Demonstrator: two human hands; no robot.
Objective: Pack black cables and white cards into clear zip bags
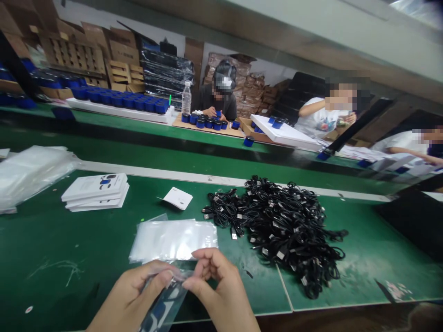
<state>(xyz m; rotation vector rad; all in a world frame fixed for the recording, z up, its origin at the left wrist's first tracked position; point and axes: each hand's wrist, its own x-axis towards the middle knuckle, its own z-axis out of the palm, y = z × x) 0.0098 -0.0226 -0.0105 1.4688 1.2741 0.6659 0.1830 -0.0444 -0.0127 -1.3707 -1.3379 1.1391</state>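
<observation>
Near the front edge of the table, my left hand closes its thumb and fingers on a clear plastic bag. Something dark, blue and white shows through the film, though I cannot make out what it is. My right hand pinches the bag's upper edge between thumb and curled fingers. Just beyond both hands lies a flat stack of clear plastic bags. A large heap of coiled black USB cables spreads to the right. Behind the bags rests a folded white leaflet.
To the left are stacked printed leaflets and a pile of clear bags. A pale strip runs across the green table. Several co-workers sit opposite, among blue jars with black lids, a water bottle and a white board.
</observation>
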